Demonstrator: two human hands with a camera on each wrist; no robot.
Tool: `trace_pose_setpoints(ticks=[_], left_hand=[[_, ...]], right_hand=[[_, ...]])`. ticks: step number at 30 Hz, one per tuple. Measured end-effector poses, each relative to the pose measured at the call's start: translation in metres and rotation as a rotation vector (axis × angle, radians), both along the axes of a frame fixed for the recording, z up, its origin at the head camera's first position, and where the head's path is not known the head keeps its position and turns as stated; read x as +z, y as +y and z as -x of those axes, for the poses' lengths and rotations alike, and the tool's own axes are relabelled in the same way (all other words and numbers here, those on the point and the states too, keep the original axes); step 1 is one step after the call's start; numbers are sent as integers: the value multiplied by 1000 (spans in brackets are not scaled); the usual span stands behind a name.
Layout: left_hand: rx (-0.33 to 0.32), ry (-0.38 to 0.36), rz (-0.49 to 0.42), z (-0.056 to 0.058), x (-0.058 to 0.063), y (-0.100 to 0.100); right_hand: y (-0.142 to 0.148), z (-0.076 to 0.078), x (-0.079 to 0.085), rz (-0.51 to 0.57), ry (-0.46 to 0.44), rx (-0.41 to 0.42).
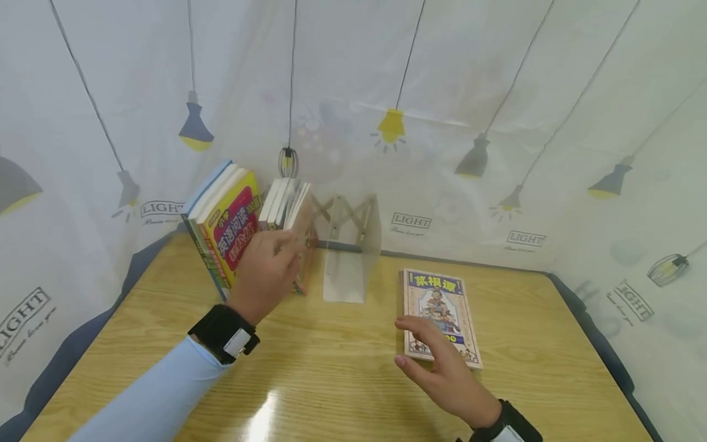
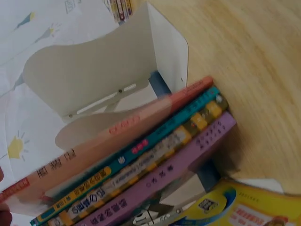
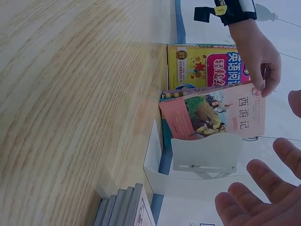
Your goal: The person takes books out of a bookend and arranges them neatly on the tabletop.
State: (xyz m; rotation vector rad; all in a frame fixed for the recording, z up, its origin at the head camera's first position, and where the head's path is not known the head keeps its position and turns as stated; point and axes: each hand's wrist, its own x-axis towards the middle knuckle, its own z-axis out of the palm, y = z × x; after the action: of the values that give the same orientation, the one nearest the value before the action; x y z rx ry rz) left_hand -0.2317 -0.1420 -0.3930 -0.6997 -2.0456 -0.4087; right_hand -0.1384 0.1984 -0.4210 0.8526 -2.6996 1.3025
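My left hand (image 1: pixel 264 270) pinches the top corner of a pink book (image 3: pixel 230 110), which leans on an extending bookshelf rack (image 2: pixel 108 70). Beside that book stand a teal book (image 2: pixel 183 113), a yellow-brown patterned one (image 2: pixel 174 141) and a purple one (image 2: pixel 202 146), spines tilted in the left wrist view. Larger yellow-covered books (image 1: pixel 237 218) stand at the rack's left end. Over the near side of a book stack (image 1: pixel 436 294) hangs my right hand (image 1: pixel 447 380), fingers spread and holding nothing. The stack's top cover has cartoon figures.
The rack's right end plate (image 1: pixel 371 230) stands upright, with its flat white foot (image 1: pixel 343 279) on the wooden table (image 1: pixel 309 368). A white cloth (image 1: pixel 342 73) printed with lamps hangs behind the table and along its sides.
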Motion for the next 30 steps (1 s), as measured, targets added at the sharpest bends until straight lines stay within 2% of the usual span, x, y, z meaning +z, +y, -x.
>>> trace_pose_setpoints(ticks=[5,9,13,20,24,30], left_hand=[[-17,61,-24,0,-2,-2],[-50,62,-88,-1,0,-1],[-56,-7,-168,-2,2,-1],[23,-181,-267,-10,6,-1],[30,-230,-208,-14,8,-3],[70,-320,-24,-16,1,-5]], right_hand=[[2,0,-2,-2,5,-2],[2,1,-3,-9,54,5],[1,1,-3,-7,73,8],[2,1,-2,-4,41,7],[2,1,-2,-7,44,6],[2,0,-4,-7,43,12]])
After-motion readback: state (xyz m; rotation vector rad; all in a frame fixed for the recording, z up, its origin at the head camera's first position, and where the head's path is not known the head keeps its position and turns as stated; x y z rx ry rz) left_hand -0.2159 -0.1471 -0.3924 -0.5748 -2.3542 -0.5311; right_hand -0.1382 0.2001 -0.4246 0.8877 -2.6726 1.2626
